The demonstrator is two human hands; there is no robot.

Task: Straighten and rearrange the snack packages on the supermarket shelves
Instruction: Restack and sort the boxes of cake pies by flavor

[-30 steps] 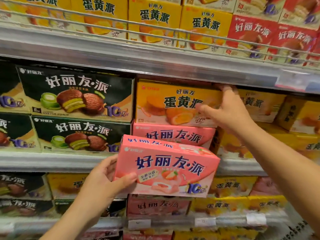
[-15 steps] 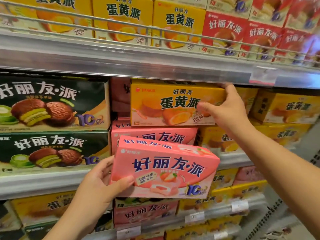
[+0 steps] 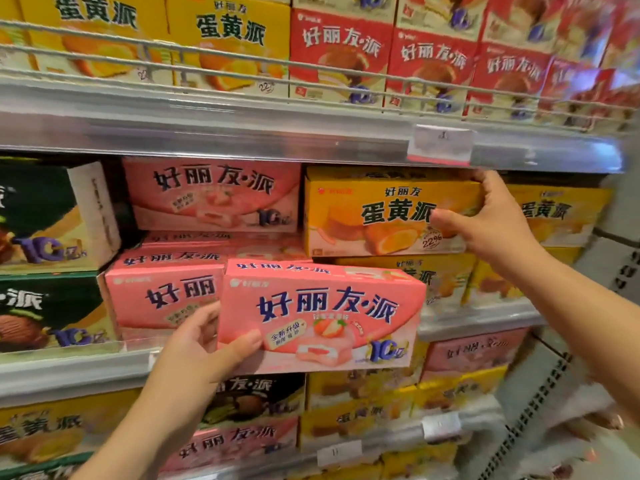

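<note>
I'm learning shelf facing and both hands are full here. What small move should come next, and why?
Probably set the yellow box, held in the right hand's grip, squarely onto the yellow stack below it. Then the pink box in the left hand can join the pink boxes alongside, keeping colours grouped.

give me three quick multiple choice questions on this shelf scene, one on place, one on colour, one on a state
1. Where is the right hand?
A. on the yellow cardboard snack box
B. on the price tag
C. hanging free

2. What colour is the cardboard snack box in the left hand?
A. green
B. pink
C. red

3. The left hand's box is:
A. resting on the shelf
B. held in front of the shelf
C. torn open

Answers: 1 A, fingers and thumb grip its right end; 2 B, pink strawberry print; 3 B, it overlaps the shelf edge, intact.
</note>
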